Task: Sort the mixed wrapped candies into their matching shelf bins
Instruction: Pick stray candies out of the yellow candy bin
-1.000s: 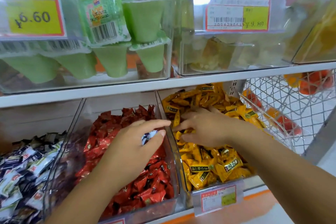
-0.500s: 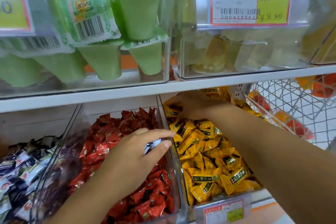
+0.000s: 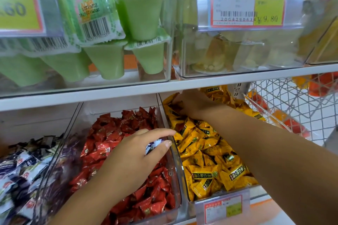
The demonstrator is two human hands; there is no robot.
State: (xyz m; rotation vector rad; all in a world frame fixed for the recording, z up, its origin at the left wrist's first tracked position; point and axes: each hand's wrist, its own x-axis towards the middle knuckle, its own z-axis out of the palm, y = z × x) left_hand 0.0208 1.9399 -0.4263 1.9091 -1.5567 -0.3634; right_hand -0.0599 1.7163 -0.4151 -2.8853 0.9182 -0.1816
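left hand (image 3: 139,153) grip pinches a blue-white candy (image 3: 153,147), red candies (image 3: 113,133) under it; right hand (image 3: 193,105) grip buried in yellow candies (image 3: 201,151), can't tell

The left hand (image 3: 139,153) hovered palm-down just left of the clear plastic bin of yellow wrapped candies (image 3: 180,167). Its index finger stretched toward the bin's side wall, and thumb and fingers pinched a small white-and-blue wrapped candy (image 3: 152,145). The right forearm (image 3: 256,142) reached diagonally over that bin. The right hand (image 3: 193,104) lay at its back, fingers bent downward, grip unclear.
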